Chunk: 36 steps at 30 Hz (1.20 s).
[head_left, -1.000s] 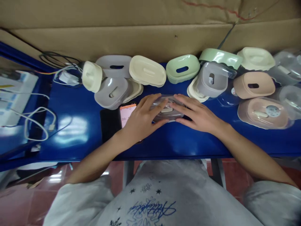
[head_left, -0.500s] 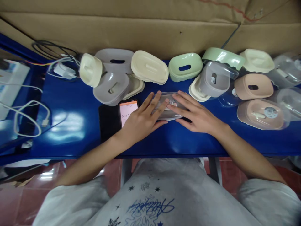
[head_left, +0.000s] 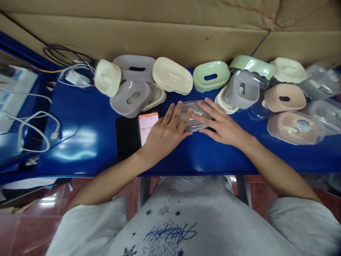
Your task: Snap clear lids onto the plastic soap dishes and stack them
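Note:
Both my hands lie flat on a clear plastic lid (head_left: pixel 196 108) that sits over a dish on the blue table (head_left: pixel 87 142). My left hand (head_left: pixel 166 131) presses on its left half with fingers stretched out. My right hand (head_left: pixel 220 124) covers the right half, fingers also extended. A phone (head_left: pixel 147 127) with an orange timer screen lies just left of my left hand, beside a black slab (head_left: pixel 126 137).
Several soap-dish parts in grey (head_left: pixel 130 101), cream (head_left: pixel 172 75), green (head_left: pixel 211 75) and tan (head_left: pixel 285 97) crowd the back of the table against a cardboard wall (head_left: pixel 170 35). Clear-lidded dishes (head_left: pixel 294 127) lie at right. White cables (head_left: pixel 34 129) and a charger (head_left: pixel 74 78) sit at left.
My hands have stayed pressed on the clear lid. The view has shifted slightly, so everything sits a little to the right and higher.

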### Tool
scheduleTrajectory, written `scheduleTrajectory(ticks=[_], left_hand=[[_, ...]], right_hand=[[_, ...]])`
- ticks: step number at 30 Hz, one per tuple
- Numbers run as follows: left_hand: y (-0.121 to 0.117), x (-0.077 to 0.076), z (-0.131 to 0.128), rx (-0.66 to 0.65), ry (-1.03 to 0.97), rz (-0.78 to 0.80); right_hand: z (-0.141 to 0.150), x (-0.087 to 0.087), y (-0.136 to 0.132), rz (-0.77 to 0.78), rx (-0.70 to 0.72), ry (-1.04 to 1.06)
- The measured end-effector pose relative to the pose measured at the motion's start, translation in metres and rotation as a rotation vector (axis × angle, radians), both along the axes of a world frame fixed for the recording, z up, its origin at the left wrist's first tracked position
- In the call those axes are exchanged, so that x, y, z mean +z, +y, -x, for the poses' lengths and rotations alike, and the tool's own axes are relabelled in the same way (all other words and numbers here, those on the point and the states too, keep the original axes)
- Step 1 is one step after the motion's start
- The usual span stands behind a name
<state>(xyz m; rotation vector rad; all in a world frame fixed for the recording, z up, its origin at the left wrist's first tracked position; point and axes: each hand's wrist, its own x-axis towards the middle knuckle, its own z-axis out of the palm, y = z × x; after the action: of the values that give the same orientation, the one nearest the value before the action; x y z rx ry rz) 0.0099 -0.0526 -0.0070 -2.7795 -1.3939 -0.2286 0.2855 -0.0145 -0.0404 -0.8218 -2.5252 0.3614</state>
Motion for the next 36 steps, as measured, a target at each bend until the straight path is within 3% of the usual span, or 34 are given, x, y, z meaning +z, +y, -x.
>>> scheduleTrajectory(ticks=[8, 15, 20, 26, 29, 32, 36], left_hand=[[-0.003, -0.001, -0.002, 0.007, 0.044, -0.027], [0.01, -0.011, 0.005, -0.046, -0.103, -0.094], [0.017, -0.016, 0.01, -0.127, -0.22, -0.103], [0.025, -0.01, 0.018, -0.265, -0.294, -0.006], [0.024, -0.004, 0.02, -0.298, -0.436, -0.036], [0.02, 0.002, 0.02, -0.286, -0.59, -0.119], [0.017, 0.007, 0.018, -0.267, -0.609, -0.151]], right_hand=[[0.0, -0.002, 0.0, -0.027, 0.031, 0.018], [0.003, -0.004, 0.001, 0.007, -0.027, 0.048], [0.003, 0.001, 0.002, 0.025, -0.011, 0.055], [-0.002, 0.006, -0.007, 0.014, -0.002, 0.036], [-0.007, 0.018, -0.01, -0.06, -0.027, 0.06], [-0.015, 0.046, -0.015, -0.179, -0.118, 0.082], [-0.053, 0.086, -0.017, -0.403, -0.426, 0.059]])
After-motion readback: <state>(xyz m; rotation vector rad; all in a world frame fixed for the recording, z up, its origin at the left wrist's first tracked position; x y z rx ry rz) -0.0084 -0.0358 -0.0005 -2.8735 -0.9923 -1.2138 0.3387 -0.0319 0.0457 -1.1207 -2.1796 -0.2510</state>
